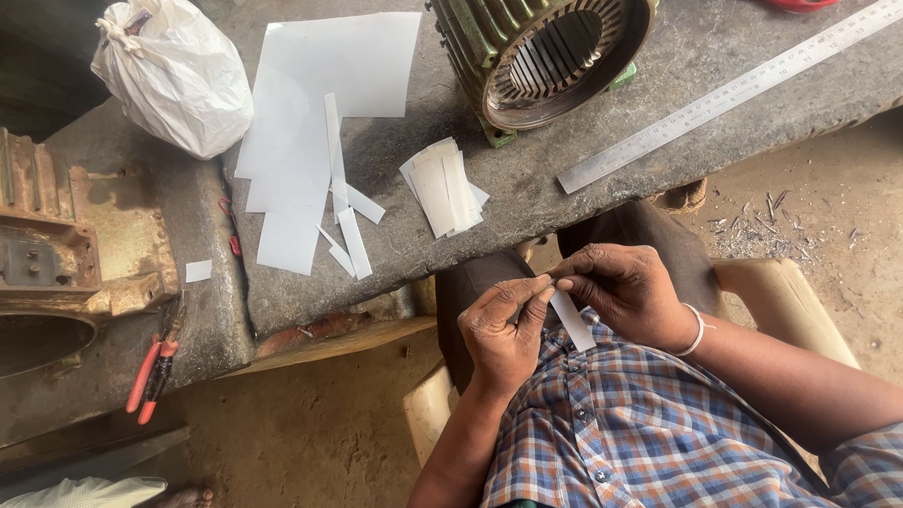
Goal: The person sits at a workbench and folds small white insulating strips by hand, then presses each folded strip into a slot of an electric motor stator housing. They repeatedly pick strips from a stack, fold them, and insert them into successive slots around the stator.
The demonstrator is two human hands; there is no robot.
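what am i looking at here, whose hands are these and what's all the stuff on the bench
This is one picture from a camera worn on a person's head, looking down at their own two bare hands. The left hand and right hand together pinch a narrow white paper strip over the lap. Ahead lies a rough grey bench. On it are large white paper sheets, a stack of cut strips, a green ribbed motor housing, a long metal ruler and a tied white plastic bag. Red-handled pliers lie at the left.

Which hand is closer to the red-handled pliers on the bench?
Left. The left hand is on the pliers' side, though well apart from them, pinching the white paper strip. The right hand holds the strip from the far side.
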